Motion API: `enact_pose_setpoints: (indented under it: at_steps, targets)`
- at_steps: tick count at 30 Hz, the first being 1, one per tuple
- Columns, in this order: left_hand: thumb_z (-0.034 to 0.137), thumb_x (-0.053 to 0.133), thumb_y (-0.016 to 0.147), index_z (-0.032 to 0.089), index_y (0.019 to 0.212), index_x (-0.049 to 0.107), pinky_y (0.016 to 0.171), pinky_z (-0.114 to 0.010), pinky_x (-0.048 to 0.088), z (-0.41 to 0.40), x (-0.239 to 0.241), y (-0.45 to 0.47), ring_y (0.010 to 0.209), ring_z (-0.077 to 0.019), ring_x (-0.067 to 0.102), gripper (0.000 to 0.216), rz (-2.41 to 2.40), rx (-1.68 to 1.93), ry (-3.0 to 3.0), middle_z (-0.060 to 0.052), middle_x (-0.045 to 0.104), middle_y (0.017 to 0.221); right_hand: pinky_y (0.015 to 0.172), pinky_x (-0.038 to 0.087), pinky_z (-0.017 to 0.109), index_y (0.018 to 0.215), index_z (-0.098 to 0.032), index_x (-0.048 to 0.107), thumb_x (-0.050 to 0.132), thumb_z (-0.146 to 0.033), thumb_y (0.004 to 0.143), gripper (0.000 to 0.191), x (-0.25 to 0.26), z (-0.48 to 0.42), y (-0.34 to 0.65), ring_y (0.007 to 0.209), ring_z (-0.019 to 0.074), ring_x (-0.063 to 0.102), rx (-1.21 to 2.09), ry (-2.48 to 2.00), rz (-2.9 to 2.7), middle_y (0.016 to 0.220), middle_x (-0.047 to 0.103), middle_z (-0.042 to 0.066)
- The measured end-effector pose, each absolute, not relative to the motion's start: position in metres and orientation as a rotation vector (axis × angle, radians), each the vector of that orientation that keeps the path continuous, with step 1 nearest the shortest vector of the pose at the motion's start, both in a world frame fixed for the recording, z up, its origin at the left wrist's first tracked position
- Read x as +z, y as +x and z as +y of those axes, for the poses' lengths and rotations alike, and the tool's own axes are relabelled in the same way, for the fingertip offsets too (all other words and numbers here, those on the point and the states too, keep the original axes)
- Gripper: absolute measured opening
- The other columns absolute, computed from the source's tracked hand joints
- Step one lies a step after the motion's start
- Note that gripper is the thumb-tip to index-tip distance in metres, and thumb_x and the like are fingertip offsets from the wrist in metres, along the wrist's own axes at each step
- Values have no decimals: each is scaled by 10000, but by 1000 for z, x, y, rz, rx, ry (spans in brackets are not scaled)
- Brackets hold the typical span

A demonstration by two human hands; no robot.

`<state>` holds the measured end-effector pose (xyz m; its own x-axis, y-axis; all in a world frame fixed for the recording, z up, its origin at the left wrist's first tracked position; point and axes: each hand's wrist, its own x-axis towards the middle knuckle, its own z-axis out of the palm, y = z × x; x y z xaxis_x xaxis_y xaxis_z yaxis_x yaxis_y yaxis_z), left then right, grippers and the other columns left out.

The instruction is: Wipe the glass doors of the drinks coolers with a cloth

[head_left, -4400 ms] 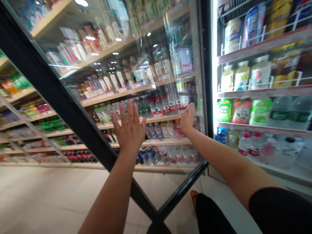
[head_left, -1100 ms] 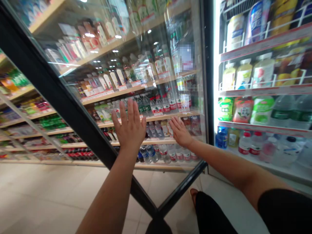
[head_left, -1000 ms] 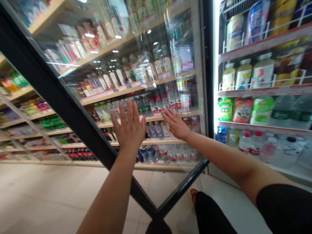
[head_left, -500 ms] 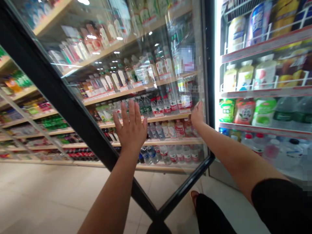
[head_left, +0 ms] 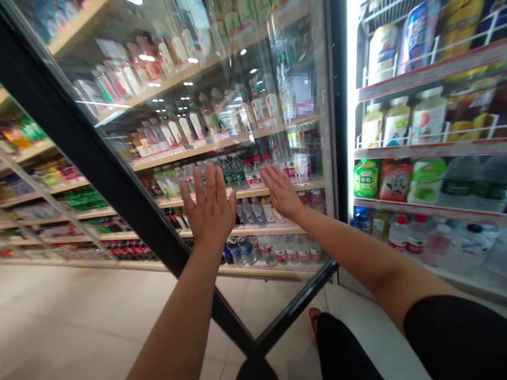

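Note:
An open glass door (head_left: 237, 132) with a black frame (head_left: 114, 184) stands in front of me, hinged beside a lit cooler. My left hand (head_left: 209, 203) lies flat on or right at the glass, fingers stretched upward, holding nothing. To its right, my right hand (head_left: 281, 192) is also open, fingers extended and pointing left, palm toward the glass. Whether the right palm touches the pane I cannot tell. Both hands are empty. Behind the glass, rows of bottles on wooden shelves show through.
The lit cooler (head_left: 431, 150) on the right holds bottled drinks on wire-railed shelves. More drink shelves (head_left: 79, 211) run along the left, beyond the door. Pale floor tiles (head_left: 79, 311) lie below, and my foot (head_left: 315, 316) is near the door's lower corner.
My right hand has moved left from near the door's right edge to the middle of the pane, its fingers now outstretched. The left hand stays nearly in place on the glass.

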<state>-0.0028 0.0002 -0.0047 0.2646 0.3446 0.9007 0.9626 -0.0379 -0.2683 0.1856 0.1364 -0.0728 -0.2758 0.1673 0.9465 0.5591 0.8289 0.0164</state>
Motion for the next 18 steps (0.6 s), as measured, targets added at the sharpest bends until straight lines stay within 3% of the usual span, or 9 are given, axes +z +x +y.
enact_pose_setpoints:
  at_steps: [4, 9, 14, 18]
  targets:
    - [310, 515, 1005, 170, 1636, 145, 1272, -644, 52, -7, -38, -7, 1575, -347, 89, 745, -1289, -773, -1565, -149, 230, 1673, 1302, 192, 534, 1617, -179, 246, 260, -172, 970, 647, -79, 175, 207, 1599, 191, 120, -122, -804, -1421, 1698, 252, 82]
    - [289, 520, 1009, 164, 1637, 28, 1250, -679, 113, -12, -80, -12, 1563, -362, 124, 807, -1305, -717, -1515, -182, 268, 1643, 1291, 186, 580, 1580, -52, 285, 257, -135, 908, 677, -79, 206, 236, 1586, 253, 184, 149, -1073, -1139, 1668, 281, 183]
    - [286, 550, 1000, 169, 1633, 7, 1244, -690, 136, -9, -81, -15, 1559, -365, 131, 842, -1314, -711, -1518, -193, 252, 1640, 1300, 206, 537, 1625, -156, 230, 267, -136, 949, 677, -45, 173, 200, 1598, 225, 141, -113, -911, -1395, 1693, 252, 100]
    - [295, 558, 998, 175, 1634, 31, 1251, -682, 121, -8, -79, -16, 1561, -352, 121, 835, -1308, -741, -1532, -189, 244, 1641, 1300, 205, 516, 1622, -222, 266, 320, -148, 985, 644, -73, 111, 152, 1595, 197, 154, -431, -563, -1825, 1659, 355, 61]
